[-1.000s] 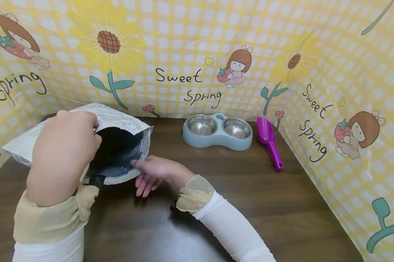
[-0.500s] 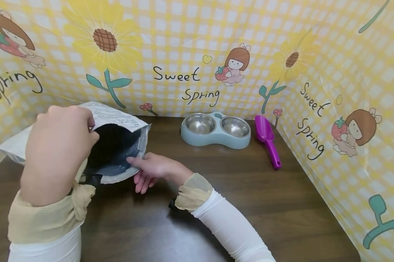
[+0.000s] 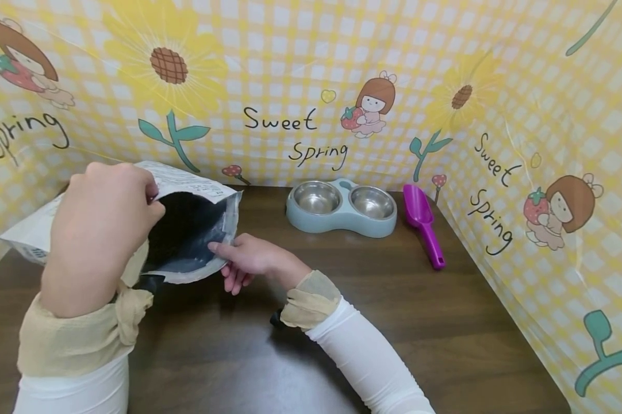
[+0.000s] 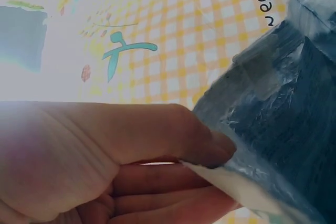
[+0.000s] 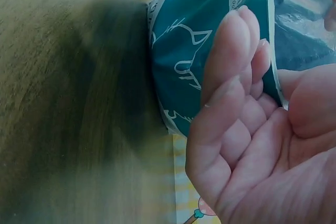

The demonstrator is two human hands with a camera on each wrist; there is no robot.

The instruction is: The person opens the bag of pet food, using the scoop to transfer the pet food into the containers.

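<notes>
A big pet food bag, white with small print on top (image 3: 187, 183), is at the left of the frame. It lies tipped, with its wide mouth facing the person. The inside looks shiny and dark blue near the edge and black deeper in, so I cannot tell what is in there. In the right wrist view, its other side is green, with white lines that draw a cat. I cannot tell if the bag touches the table below.

The person's left hand (image 3: 101, 230) is at the left edge of the bag's mouth. Its thumb and fingers pinch the edge between them. The person's right hand (image 3: 251, 256) is at the lower right of the mouth, left of the middle of the frame. Its thumb goes over the edge to the inside, and its other fingers bend on the outside, so it holds the rim.

Both arms wear white cloth sleeves (image 3: 368, 353) with tan cloth bands (image 3: 311, 302) at the wrists.

Right of the middle, a pale blue plastic stand (image 3: 337, 223) holds two round, shiny metal bowls (image 3: 317, 199). Just right of it lies a bright purple plastic scoop (image 3: 426, 227), its handle pointing down the frame. Both are on the brown wooden table (image 3: 419, 322).
</notes>
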